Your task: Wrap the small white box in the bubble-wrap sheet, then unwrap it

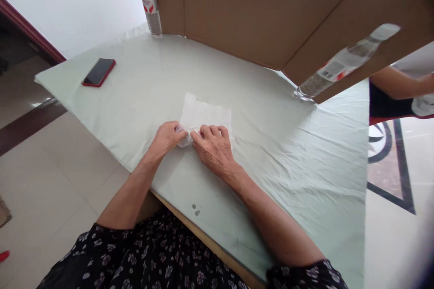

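A white paper tissue (pixel 206 114) lies spread on the tablecloth just beyond my hands. My left hand (pixel 167 136) is closed, with thumb and fingers pinching a crinkled piece of clear plastic (pixel 184 141) at the tissue's near left corner. My right hand (pixel 214 148) rests over the tissue's near edge, its fingers curled down and its thumb and forefinger at the right end of the same plastic. What lies beneath the right fingers is mostly hidden. A bit of something reddish shows there, too small to name.
Behind stands a tall cardboard panel (pixel 233 9). One clear water bottle (pixel 150 4) is upright at its left end; another bottle (pixel 339 70) stands at its right. A red-cased phone (pixel 99 72) lies on the left. Another person's arm (pixel 400 82) shows at far right. Wet spots (pixel 195 210) mark the near cloth.
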